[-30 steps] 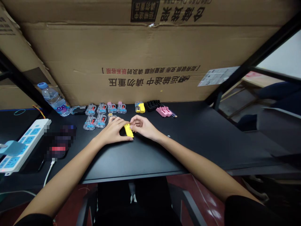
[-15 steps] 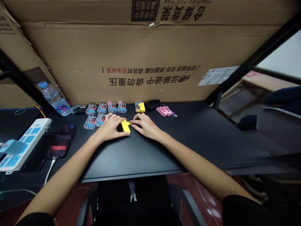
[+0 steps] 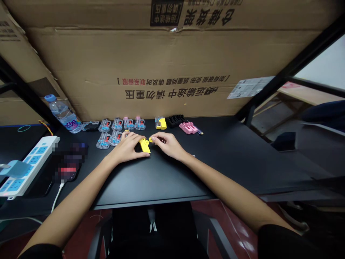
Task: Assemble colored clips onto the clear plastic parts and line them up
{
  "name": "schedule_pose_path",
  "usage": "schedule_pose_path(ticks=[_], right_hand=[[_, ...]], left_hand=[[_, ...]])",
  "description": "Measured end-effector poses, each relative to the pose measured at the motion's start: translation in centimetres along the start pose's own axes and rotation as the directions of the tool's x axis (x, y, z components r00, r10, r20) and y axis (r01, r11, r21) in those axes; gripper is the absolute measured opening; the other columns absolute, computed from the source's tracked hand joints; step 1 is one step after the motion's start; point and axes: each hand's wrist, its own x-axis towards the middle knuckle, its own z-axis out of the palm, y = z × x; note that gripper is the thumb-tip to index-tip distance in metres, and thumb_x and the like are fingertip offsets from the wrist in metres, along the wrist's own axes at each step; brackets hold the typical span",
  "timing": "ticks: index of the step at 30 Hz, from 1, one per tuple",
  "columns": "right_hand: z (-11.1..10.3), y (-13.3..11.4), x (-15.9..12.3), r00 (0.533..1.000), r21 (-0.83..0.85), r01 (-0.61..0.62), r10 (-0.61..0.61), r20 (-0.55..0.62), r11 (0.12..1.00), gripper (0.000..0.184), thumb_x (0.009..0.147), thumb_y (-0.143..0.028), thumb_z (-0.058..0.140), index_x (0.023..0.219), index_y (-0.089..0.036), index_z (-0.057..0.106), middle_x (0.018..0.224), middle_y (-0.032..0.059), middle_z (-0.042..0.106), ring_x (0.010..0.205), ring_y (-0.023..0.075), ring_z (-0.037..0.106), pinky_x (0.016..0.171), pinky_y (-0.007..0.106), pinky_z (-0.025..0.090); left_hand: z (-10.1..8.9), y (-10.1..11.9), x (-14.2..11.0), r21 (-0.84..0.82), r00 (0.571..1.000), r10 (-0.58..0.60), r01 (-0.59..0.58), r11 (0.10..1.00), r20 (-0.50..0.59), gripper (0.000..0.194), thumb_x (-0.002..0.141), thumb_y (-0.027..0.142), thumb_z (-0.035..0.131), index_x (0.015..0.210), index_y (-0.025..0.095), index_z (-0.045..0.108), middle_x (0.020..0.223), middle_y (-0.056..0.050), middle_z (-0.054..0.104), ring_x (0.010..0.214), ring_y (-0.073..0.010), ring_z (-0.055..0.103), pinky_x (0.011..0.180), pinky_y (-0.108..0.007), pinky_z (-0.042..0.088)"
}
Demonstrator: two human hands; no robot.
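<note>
My left hand (image 3: pixel 128 146) grips a small yellow plastic casing (image 3: pixel 145 146) between thumb and fingers, low over the black table. A round knob shows on the casing's upper right side. Just to its right, my right hand (image 3: pixel 169 144) pinches a small round yellow part (image 3: pixel 150 139) between thumb and forefinger. A narrow gap parts the two yellow pieces. Behind my left hand lie several clear plastic devices (image 3: pixel 102 140) with red and blue insides, some partly covered by the hand. Another clear device with a yellow piece (image 3: pixel 161 123) lies farther back.
Black plastic parts (image 3: pixel 176 120) and pink plastic parts (image 3: pixel 188 127) lie at the back by the cardboard (image 3: pixel 172 61). On the left are a water bottle (image 3: pixel 64 114), a phone (image 3: pixel 71 162) with a cable and a white power strip (image 3: pixel 29 167).
My right hand has turned slightly, and the round yellow part in its fingertips now shows more fully. My left hand stays nearly still with the yellow casing.
</note>
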Motion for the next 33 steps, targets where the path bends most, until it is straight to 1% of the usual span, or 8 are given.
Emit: schedule_pose_path(ticks=[2, 6, 10, 14, 17, 20, 25, 33], right_hand=[[0.4, 0.0, -0.1, 1.000, 0.077, -0.027, 0.026, 0.008, 0.997, 0.031, 0.100, -0.045, 0.061, 0.107, -0.020, 0.079, 0.101, 0.0073, 0.080, 0.091, 0.0237, 0.072, 0.085, 0.037, 0.058], [0.7, 0.2, -0.2, 1.000, 0.060, -0.024, 0.023, 0.011, 0.998, 0.028, 0.098, -0.042, 0.064, 0.106, -0.021, 0.080, 0.104, 0.0079, 0.081, 0.096, 0.0250, 0.074, 0.090, 0.040, 0.058], [0.3, 0.8, 0.0, 0.999, 0.079, -0.053, 0.054, -0.007, 0.995, 0.028, 0.097, -0.042, 0.066, 0.109, -0.021, 0.080, 0.108, 0.0084, 0.081, 0.095, 0.0250, 0.074, 0.089, 0.040, 0.059], [-0.4, 1.0, 0.3, 0.988, 0.158, -0.110, 0.124, -0.088, 0.981, 0.033, 0.096, -0.046, 0.068, 0.112, -0.020, 0.079, 0.103, 0.0091, 0.080, 0.088, 0.0236, 0.074, 0.083, 0.039, 0.060], [-0.7, 0.9, 0.5, 0.983, 0.233, -0.133, 0.158, -0.092, 0.963, 0.039, 0.093, -0.053, 0.072, 0.110, -0.020, 0.079, 0.095, 0.0078, 0.079, 0.083, 0.0228, 0.074, 0.080, 0.039, 0.061], [-0.8, 0.7, 0.6, 0.983, 0.273, -0.149, 0.173, -0.067, 0.951, 0.044, 0.089, -0.057, 0.076, 0.109, -0.019, 0.080, 0.084, 0.0059, 0.077, 0.076, 0.0212, 0.071, 0.075, 0.037, 0.059], [-0.9, 0.4, 0.7, 0.971, 0.397, -0.234, 0.233, 0.051, 0.887, 0.045, 0.082, -0.053, 0.084, 0.109, -0.017, 0.082, 0.082, 0.0045, 0.077, 0.071, 0.0175, 0.068, 0.076, 0.036, 0.059], [-0.9, 0.1, 0.5, 0.935, 0.561, -0.355, 0.288, 0.207, 0.748, 0.039, 0.076, -0.045, 0.092, 0.103, -0.017, 0.083, 0.082, 0.0038, 0.076, 0.070, 0.0141, 0.066, 0.071, 0.030, 0.056]], left_hand=[[0.1, 0.1, 0.0, -0.002, 1.000, 0.003, -0.003, 1.000, 0.010, 0.071, 0.085, 0.072, 0.074, 0.137, 0.023, 0.065, 0.127, -0.011, 0.072, 0.121, -0.0324, 0.060, 0.116, -0.053, 0.030], [0.1, 0.3, 0.0, -0.011, 1.000, 0.006, -0.006, 1.000, 0.023, 0.072, 0.086, 0.072, 0.074, 0.137, 0.023, 0.064, 0.127, -0.011, 0.071, 0.122, -0.0341, 0.059, 0.114, -0.054, 0.030], [-0.1, 0.4, 0.0, -0.020, 1.000, 0.009, -0.008, 1.000, 0.018, 0.070, 0.086, 0.069, 0.075, 0.140, 0.026, 0.062, 0.128, -0.010, 0.070, 0.123, -0.0342, 0.060, 0.113, -0.054, 0.032], [-0.4, 0.6, 0.0, -0.088, 0.999, 0.048, -0.049, 0.995, -0.019, 0.055, 0.095, 0.054, 0.071, 0.143, 0.030, 0.059, 0.131, -0.008, 0.069, 0.122, -0.0309, 0.063, 0.110, -0.049, 0.038], [-0.4, 0.6, 0.0, -0.157, 0.996, 0.071, -0.080, 0.984, -0.059, 0.042, 0.101, 0.038, 0.064, 0.142, 0.030, 0.058, 0.131, -0.006, 0.071, 0.118, -0.0268, 0.066, 0.106, -0.044, 0.043], [-0.2, 0.5, 0.0, -0.186, 0.990, 0.073, -0.095, 0.978, -0.121, 0.040, 0.099, 0.032, 0.067, 0.137, 0.027, 0.059, 0.123, -0.005, 0.074, 0.112, -0.0245, 0.069, 0.101, -0.041, 0.046], [-0.3, 0.2, 0.2, -0.092, 0.966, 0.173, -0.194, 0.977, -0.194, 0.012, 0.098, 0.022, 0.067, 0.110, 0.024, 0.068, 0.112, -0.004, 0.076, 0.106, -0.0230, 0.068, 0.098, -0.041, 0.044], [-0.8, 1.0, 0.2, 0.052, 0.922, 0.226, -0.221, 0.974, -0.315, 0.021, 0.094, 0.007, 0.063, 0.105, 0.024, 0.069, 0.107, -0.002, 0.079, 0.104, -0.0209, 0.067, 0.097, -0.041, 0.039]])
